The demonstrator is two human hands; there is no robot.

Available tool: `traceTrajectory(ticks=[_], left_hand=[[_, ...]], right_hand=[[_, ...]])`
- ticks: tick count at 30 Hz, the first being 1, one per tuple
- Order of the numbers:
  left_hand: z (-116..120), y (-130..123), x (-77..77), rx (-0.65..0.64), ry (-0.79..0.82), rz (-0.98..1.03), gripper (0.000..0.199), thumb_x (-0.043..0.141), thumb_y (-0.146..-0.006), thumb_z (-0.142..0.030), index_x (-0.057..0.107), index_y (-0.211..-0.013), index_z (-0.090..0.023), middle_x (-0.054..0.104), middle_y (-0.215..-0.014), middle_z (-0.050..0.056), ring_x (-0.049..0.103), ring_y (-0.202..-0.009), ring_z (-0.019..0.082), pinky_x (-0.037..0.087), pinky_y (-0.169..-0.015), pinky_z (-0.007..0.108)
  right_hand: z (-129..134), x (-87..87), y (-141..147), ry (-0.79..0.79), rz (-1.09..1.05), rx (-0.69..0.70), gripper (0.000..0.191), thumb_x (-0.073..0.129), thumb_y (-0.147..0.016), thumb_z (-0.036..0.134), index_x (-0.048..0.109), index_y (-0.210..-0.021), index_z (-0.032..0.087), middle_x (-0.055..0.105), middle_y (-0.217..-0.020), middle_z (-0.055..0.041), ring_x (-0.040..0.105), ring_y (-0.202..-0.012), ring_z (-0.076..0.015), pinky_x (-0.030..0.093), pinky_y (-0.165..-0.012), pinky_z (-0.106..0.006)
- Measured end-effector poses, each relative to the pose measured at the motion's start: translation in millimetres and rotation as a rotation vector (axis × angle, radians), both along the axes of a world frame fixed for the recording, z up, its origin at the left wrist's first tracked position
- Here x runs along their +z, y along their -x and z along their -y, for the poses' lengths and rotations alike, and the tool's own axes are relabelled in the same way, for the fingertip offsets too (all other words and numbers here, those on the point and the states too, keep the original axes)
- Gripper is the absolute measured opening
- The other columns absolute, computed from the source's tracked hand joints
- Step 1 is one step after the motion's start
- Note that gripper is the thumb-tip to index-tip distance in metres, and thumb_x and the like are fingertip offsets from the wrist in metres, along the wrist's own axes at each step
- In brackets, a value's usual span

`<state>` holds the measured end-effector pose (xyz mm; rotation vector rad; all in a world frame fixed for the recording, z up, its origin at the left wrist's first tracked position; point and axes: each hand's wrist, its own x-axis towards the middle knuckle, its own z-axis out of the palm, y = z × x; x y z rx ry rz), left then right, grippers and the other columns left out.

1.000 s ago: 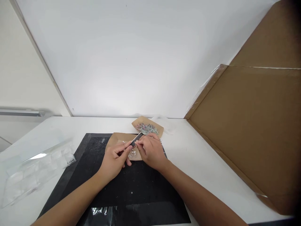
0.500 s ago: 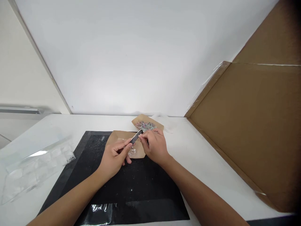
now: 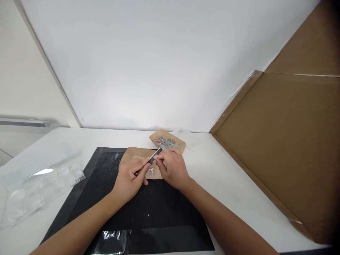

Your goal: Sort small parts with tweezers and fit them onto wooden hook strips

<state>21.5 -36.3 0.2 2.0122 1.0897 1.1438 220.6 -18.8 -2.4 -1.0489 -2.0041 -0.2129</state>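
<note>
A narrow black strip with a pale edge point(image 3: 156, 156), shaped like a nail file, slants up from my left hand point(image 3: 132, 175), whose fingers and thumb are closed round its lower end. My right hand point(image 3: 172, 164) pinches a small whitish piece point(image 3: 155, 157) against the strip's dark face; the fingertips hide most of that piece. Directly beneath both hands is a brown paper tray point(image 3: 158, 173) holding several tiny white bits point(image 3: 151, 170). The tray rests on a black mat point(image 3: 127, 212), partly covered by my left hand.
Behind my right hand stands a second paper tray point(image 3: 162, 132) with tangled pinkish and greenish bits point(image 3: 167, 143). A clear plastic compartment box point(image 3: 42, 194) lies at the left of the white table point(image 3: 225, 184). Brown cardboard point(image 3: 278, 141) borders the right, and a white wall point(image 3: 146, 63) the back.
My right fingertips have slid down and left along the black strip, closer to my left hand. The strip stays in my left hand, and the trays keep their places.
</note>
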Motion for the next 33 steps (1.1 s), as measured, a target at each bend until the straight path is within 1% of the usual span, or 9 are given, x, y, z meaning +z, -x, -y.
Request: traceTrajectory(ticks=[2, 6, 12, 17, 19, 22, 25, 28, 33], left_hand=[[-0.2, 0.1, 0.3, 0.002, -0.036, -0.014, 0.034, 0.056, -0.101, -0.034, 0.072, -0.129, -0.023, 0.068, -0.059, -0.001, 0.064, -0.056, 0.015, 0.052, -0.058, 0.023], [-0.5, 0.1, -0.3, -0.002, -0.063, 0.005, 0.034, 0.056, -0.101, -0.031, 0.072, -0.130, -0.023, 0.074, -0.073, 0.002, 0.065, -0.055, 0.013, 0.054, -0.060, 0.024], [-0.7, 0.7, -1.6, -0.013, -0.175, -0.022, 0.034, 0.055, -0.101, -0.026, 0.071, -0.130, -0.021, 0.075, -0.082, 0.005, 0.067, -0.059, 0.013, 0.056, -0.066, 0.025], [-0.8, 2.6, 0.2, -0.011, -0.277, -0.059, 0.033, 0.055, -0.101, -0.022, 0.071, -0.130, -0.020, 0.075, -0.100, 0.008, 0.065, -0.059, 0.011, 0.056, -0.068, 0.025], [-0.4, 3.4, 0.2, 0.000, -0.302, -0.080, 0.033, 0.055, -0.101, -0.021, 0.071, -0.130, -0.020, 0.075, -0.103, 0.009, 0.064, -0.059, 0.011, 0.056, -0.067, 0.025], [0.4, 4.5, 0.1, 0.014, -0.346, -0.115, 0.034, 0.054, -0.101, -0.020, 0.071, -0.130, -0.021, 0.075, -0.108, 0.010, 0.069, -0.072, 0.014, 0.058, -0.074, 0.025], [0.9, 5.5, 0.9, 0.015, -0.380, -0.149, 0.035, 0.054, -0.101, -0.018, 0.069, -0.132, -0.022, 0.074, -0.114, 0.010, 0.072, -0.086, 0.017, 0.058, -0.080, 0.025], [1.0, 6.1, 2.1, 0.020, -0.412, -0.173, 0.036, 0.054, -0.100, -0.018, 0.068, -0.133, -0.023, 0.074, -0.114, 0.010, 0.072, -0.092, 0.018, 0.058, -0.082, 0.026], [0.4, 7.8, 1.3, 0.026, -0.448, -0.225, 0.037, 0.054, -0.100, -0.018, 0.068, -0.134, -0.025, 0.074, -0.115, 0.010, 0.072, -0.098, 0.019, 0.058, -0.088, 0.028]], right_hand=[[0.8, 0.0, 0.7, 0.018, 0.033, 0.006, 0.019, 0.052, -0.103, 0.026, 0.053, -0.084, 0.022, 0.069, -0.074, 0.0005, 0.064, -0.067, -0.0155, 0.041, -0.084, -0.036], [2.1, 2.6, 1.2, -0.017, -0.025, -0.062, 0.019, 0.052, -0.103, 0.027, 0.055, -0.084, 0.022, 0.070, -0.074, 0.0014, 0.063, -0.064, -0.0145, 0.041, -0.085, -0.036], [6.2, 4.5, 3.9, 0.025, 0.017, 0.021, 0.019, 0.053, -0.102, 0.026, 0.052, -0.083, 0.022, 0.066, -0.069, 0.0020, 0.060, -0.063, -0.0144, 0.041, -0.084, -0.036], [4.0, 4.4, 2.1, 0.024, -0.054, -0.043, 0.019, 0.053, -0.102, 0.026, 0.054, -0.084, 0.022, 0.070, -0.073, 0.0010, 0.062, -0.065, -0.0150, 0.041, -0.086, -0.036], [4.5, 5.0, 2.3, 0.041, -0.041, -0.021, 0.020, 0.051, -0.103, 0.027, 0.054, -0.084, 0.022, 0.069, -0.073, 0.0011, 0.062, -0.065, -0.0149, 0.040, -0.085, -0.035], [7.5, 6.5, 4.0, 0.049, 0.039, 0.027, 0.022, 0.049, -0.103, 0.027, 0.053, -0.083, 0.022, 0.067, -0.071, 0.0015, 0.061, -0.065, -0.0147, 0.039, -0.083, -0.035], [8.4, 7.3, 4.1, 0.041, 0.004, -0.008, 0.021, 0.050, -0.103, 0.027, 0.053, -0.083, 0.022, 0.069, -0.073, 0.0011, 0.061, -0.066, -0.0147, 0.039, -0.084, -0.035], [7.1, 6.9, 2.7, 0.053, -0.065, -0.035, 0.022, 0.050, -0.103, 0.028, 0.053, -0.082, 0.022, 0.071, -0.077, 0.0002, 0.062, -0.066, -0.0152, 0.040, -0.086, -0.036], [7.1, 6.3, 2.7, 0.072, -0.023, 0.038, 0.021, 0.049, -0.103, 0.028, 0.053, -0.084, 0.023, 0.070, -0.074, 0.0008, 0.064, -0.069, -0.0158, 0.040, -0.088, -0.037]])
